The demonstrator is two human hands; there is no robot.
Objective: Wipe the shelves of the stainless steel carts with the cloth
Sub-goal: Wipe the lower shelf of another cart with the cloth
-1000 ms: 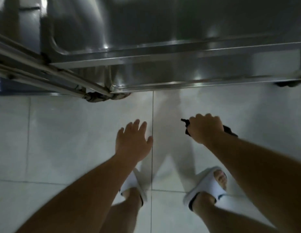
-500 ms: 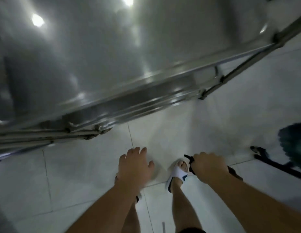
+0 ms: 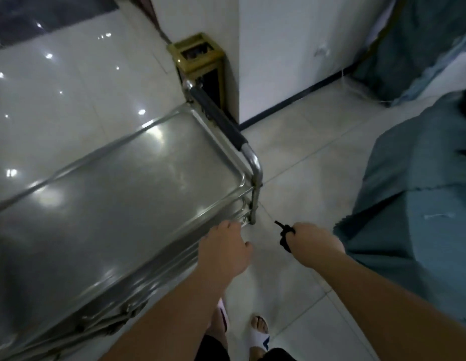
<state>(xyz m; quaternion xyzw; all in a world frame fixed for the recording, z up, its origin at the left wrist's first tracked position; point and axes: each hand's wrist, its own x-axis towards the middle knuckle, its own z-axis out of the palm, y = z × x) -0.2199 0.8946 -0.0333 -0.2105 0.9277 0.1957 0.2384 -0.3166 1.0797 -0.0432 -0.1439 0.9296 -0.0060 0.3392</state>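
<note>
Cloth point(image 3: 286, 236) is sitting bunched in the gripping right hand point(image 3: 315, 241), clear of the cart's top shelf point(image 3: 117, 204); left hand point(image 3: 225, 252) is hovering loose, empty, over its near edge. Risk: wadded cloth is likely smearing rather than wiping, and cart may be rolling unless steadied.

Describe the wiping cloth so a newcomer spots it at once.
Start at the stainless steel cart on the left; just right of its near corner post, over the tiled floor, is the right hand. The cloth is the small black wad bunched in its grip, far darker than the teal fabric beside it.
</note>
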